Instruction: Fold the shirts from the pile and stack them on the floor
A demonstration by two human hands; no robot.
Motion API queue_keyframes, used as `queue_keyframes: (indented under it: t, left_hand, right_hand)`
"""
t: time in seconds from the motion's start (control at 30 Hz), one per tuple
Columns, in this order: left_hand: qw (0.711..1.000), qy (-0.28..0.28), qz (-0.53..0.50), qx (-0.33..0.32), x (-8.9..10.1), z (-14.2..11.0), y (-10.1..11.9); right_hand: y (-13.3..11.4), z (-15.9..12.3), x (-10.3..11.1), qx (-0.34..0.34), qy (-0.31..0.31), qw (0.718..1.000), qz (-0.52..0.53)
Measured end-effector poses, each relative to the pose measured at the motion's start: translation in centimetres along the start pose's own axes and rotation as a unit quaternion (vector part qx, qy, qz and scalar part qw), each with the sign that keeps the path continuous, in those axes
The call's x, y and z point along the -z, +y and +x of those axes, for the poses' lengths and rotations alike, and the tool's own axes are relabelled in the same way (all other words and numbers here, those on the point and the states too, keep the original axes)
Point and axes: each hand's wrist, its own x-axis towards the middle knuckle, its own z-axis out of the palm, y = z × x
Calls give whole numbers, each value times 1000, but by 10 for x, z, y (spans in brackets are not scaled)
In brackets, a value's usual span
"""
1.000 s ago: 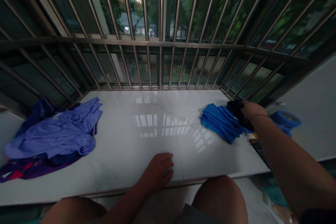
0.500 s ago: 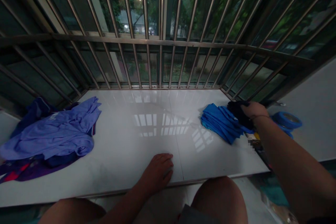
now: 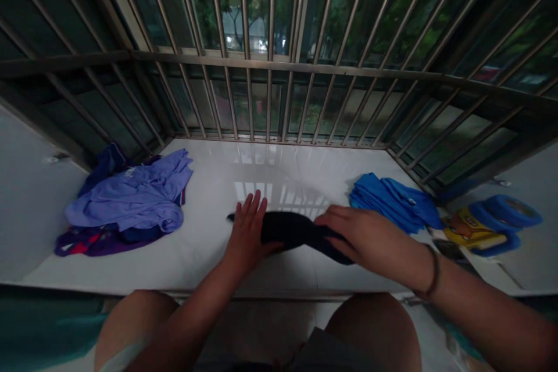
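Note:
A folded dark cloth (image 3: 290, 229), near black, is between my hands above the middle of the white sill. My right hand (image 3: 366, 235), a dark band on its wrist, has its fingers closed on the cloth's right end. My left hand (image 3: 248, 229) lies over the left end, fingers stretched out and thumb apart along the lower edge; a small tip of cloth pokes out beyond its fingers. What kind of garment this is cannot be made out. Right of my right hand lies a folded blue garment (image 3: 387, 200).
Crumpled lilac clothing (image 3: 135, 192) lies over darker garments (image 3: 93, 244) on the left of the sill (image 3: 209, 256). At the right stand a yellow pack (image 3: 471, 229) and a blue round-topped container (image 3: 517, 212). Metal bars (image 3: 270, 64) close off the window behind.
My right hand has brought the dark cloth from beside the blue garment to the middle. My left hand has risen from the sill's front edge onto the cloth. The view has shifted left.

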Motion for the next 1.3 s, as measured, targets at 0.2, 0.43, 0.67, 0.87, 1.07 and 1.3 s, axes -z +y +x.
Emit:
queue_keyframes:
  t: [0.2, 0.43, 0.67, 0.87, 1.07, 1.3]
  left_hand:
    - [936, -309, -122, 116, 66, -32, -43]
    - [992, -107, 43, 43, 115, 13, -64]
    - [987, -145, 68, -7, 47, -40, -80]
    - [984, -175, 2, 25, 9, -109, -80]
    - [984, -173, -43, 18, 18, -117, -69]
    - [982, -168, -82, 27, 29, -113, -63]
  right_hand:
    - [-32, -1, -40, 38, -23, 998, 41]
    - [16, 41, -47, -29, 96, 991, -92]
    - [35, 12, -123, -109, 35, 978, -175]
    - [31, -25, -179, -234, 25, 951, -203]
    - [8, 16, -156, -247, 144, 942, -174]
    - [-63, 91, -185, 140, 49, 989, 28]
